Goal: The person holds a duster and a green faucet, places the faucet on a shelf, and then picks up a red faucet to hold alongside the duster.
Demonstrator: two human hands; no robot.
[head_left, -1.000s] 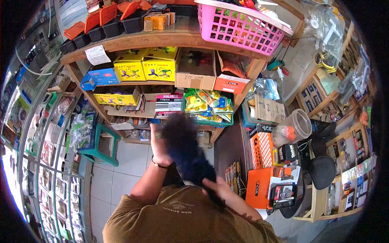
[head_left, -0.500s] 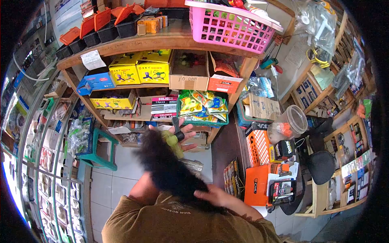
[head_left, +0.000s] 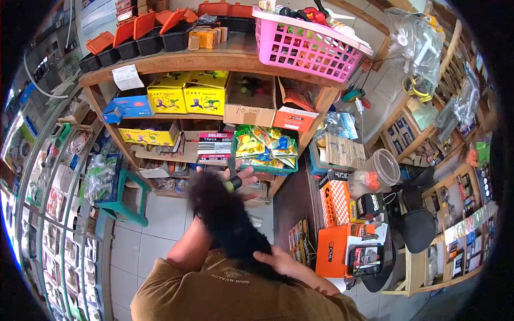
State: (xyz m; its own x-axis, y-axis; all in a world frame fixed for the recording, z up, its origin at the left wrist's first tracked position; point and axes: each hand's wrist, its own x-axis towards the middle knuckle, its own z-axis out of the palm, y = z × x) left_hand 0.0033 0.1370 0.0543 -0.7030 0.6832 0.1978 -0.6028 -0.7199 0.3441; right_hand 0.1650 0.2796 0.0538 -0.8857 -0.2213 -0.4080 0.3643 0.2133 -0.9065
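My left hand [head_left: 245,181] is in front of the lower shelf, its fingers spread, with a small yellow-green and black fitting [head_left: 233,184] on the palm. A long, dark, fluffy thing like a duster [head_left: 227,230] lies across the palm side and hides part of the hand and fitting; its upper end is blurred. Close to my chest, my right hand [head_left: 274,260] is closed around the lower part of the fluffy thing. Just beyond my left hand, green and yellow packets [head_left: 262,144] fill a green basket [head_left: 286,170].
A wooden shelf [head_left: 214,60] ahead carries yellow boxes [head_left: 205,99], a cardboard box [head_left: 250,115] and a pink basket [head_left: 308,45]. A green stool [head_left: 140,219] stands left, near glass cabinets. On the right are an orange box [head_left: 331,252], a clear jar [head_left: 383,170] and a dark chair [head_left: 421,230].
The upper part of the fluffy thing has moved and now covers more of the yellow-green fitting. The whole view has shifted slightly. Both hands keep their hold.
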